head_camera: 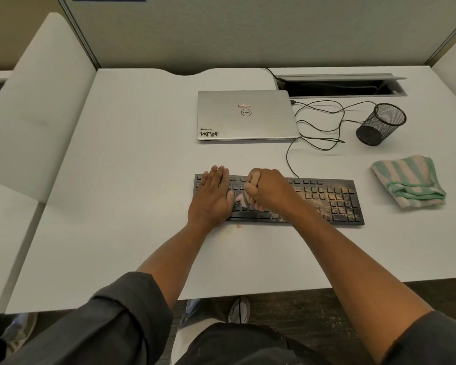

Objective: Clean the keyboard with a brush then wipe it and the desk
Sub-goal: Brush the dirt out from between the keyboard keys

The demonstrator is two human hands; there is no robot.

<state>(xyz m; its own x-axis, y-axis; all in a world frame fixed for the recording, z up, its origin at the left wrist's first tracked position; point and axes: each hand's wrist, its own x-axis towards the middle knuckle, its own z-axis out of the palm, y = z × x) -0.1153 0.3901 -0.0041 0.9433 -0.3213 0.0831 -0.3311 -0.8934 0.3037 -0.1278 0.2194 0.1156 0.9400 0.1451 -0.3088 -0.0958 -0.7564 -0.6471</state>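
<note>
**Brush at work on the keys, crumbs waiting to scatter**

From the head camera: the left hand (pixel 213 194) lies flat, fingers straight, pressing down on the left end of the keyboard (pixel 327 198) to pin it. The right hand (pixel 267 189) is curled round the wooden handle of the brush (pixel 253 180), bristles blurred just beside the left thumb, down among the middle keys. The keyboard sits near the front of the desk (pixel 142 154), and its right half carries a thick dusting of tan crumbs (pixel 319 201); the left half looks much cleaner.

Here is the worry: a small patch of grit (pixel 238 226) is already lying on the desk just in front of the keyboard, so a hard flick could throw more off the front edge and onto the floor, where the wipe will not reach. Sweeping toward the far side risks sending crumbs at the closed laptop (pixel 246 115) and the tangle of cable (pixel 319 122) beyond. The cable runs to the keyboard's back edge; if the left hand lifts, a strong stroke may skid the board and tug it.

The striped cloth (pixel 408 180) lies folded to the right, well clear of the keyboard and not yet touched, beside a mesh pen cup (pixel 382 125). Crumbs pushed rightwards could land on it and be smeared back during the wipe
</note>
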